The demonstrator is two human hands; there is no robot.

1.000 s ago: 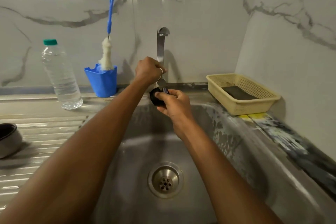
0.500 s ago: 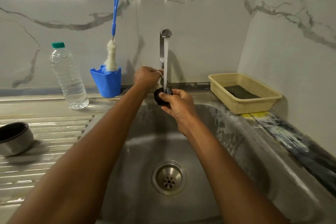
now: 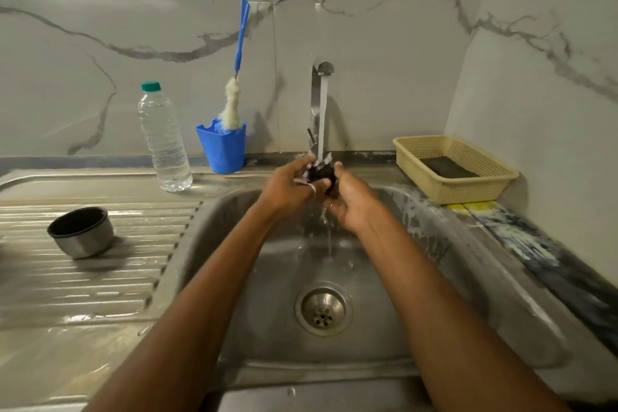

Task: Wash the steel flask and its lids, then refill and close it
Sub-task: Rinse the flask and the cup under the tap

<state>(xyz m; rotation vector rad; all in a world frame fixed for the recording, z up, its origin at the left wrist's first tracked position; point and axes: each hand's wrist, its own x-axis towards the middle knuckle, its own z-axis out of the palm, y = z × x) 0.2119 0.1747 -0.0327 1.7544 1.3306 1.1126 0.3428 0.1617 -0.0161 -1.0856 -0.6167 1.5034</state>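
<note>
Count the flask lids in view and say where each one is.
2. A small black plastic lid is gripped by the left hand and right hand under the running tap; a round steel cup lid sits on the ribbed steel draining board. Others may be hidden.

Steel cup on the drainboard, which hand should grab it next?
Left, probably. The steel cup sits left of the left hand; the right hand would have to cross over. Both hold the black lid.
</note>
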